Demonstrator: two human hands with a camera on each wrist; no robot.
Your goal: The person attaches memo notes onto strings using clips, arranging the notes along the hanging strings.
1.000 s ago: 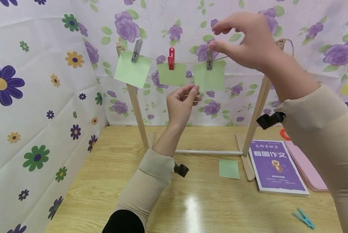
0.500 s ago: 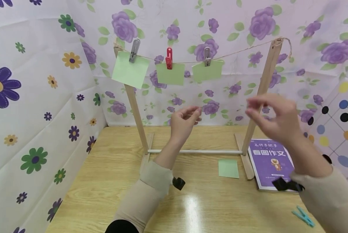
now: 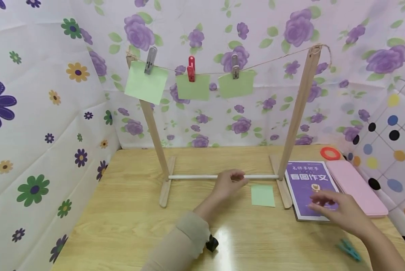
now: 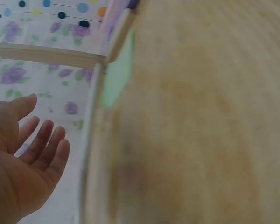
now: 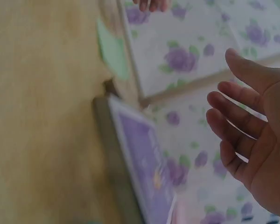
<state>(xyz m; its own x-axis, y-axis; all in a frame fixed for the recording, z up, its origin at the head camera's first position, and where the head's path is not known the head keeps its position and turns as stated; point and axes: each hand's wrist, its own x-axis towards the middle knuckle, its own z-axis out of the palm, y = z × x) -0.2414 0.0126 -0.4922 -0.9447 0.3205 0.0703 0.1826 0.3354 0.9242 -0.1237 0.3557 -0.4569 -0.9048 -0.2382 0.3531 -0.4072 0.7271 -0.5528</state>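
My left hand (image 3: 227, 184) holds nothing, its fingers loosely bent, just left of a green sticky note (image 3: 263, 195) lying on the table. Over the lower part of a purple book (image 3: 304, 188) hovers my right hand (image 3: 341, 209), fingers relaxed and nothing between them. A blue clothespin (image 3: 349, 250) lies on the table below that hand. On the twine above hang three green notes: the left note (image 3: 144, 84) under a grey clothespin (image 3: 150, 60), the middle note (image 3: 199, 88) under a red clothespin (image 3: 191, 69), the right note (image 3: 237, 86) under another grey clothespin (image 3: 235, 67).
A wooden stand with a left post (image 3: 153, 131), a right post (image 3: 298, 113) and a white crossbar (image 3: 192, 177) carries the twine. At the right lie a pink case (image 3: 358, 188) and a red ring (image 3: 330, 153). Flowered cloth (image 3: 202, 120) hangs behind the table.
Both hands have come down from the twine toward the table, the right one from beside the right grey clothespin to over the book. The left hand has left the right hanging note.
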